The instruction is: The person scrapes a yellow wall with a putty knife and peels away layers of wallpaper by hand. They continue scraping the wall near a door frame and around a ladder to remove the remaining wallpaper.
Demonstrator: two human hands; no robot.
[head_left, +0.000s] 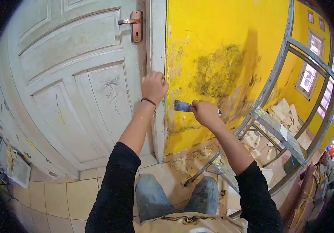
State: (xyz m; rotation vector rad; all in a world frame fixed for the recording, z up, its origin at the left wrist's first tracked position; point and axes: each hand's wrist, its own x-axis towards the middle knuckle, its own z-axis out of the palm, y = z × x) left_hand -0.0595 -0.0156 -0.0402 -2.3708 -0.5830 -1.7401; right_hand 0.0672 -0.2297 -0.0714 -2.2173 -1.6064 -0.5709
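Note:
My right hand (207, 113) is closed round the handle of a scraper (182, 106), whose wide blue-stained blade points left at the yellow wall (213, 23). Peeled patches and a dark, mouldy stain (217, 72) mark the wall above the hand. My left hand (154, 86) rests against the white door frame (158, 50), its fingers curled at the edge beside the wall; whether anything is between them is hidden. To its left stands the white door (71, 46) with a copper-coloured handle (136, 26).
A metal scaffold or ladder frame (279, 134) stands at the right. Crumpled paper sheets (287, 114) and scraped flakes (182, 165) lie on the tiled floor (56, 198). Cloths (310, 190) are piled at the lower right; a white-framed object (19, 167) leans at the far left.

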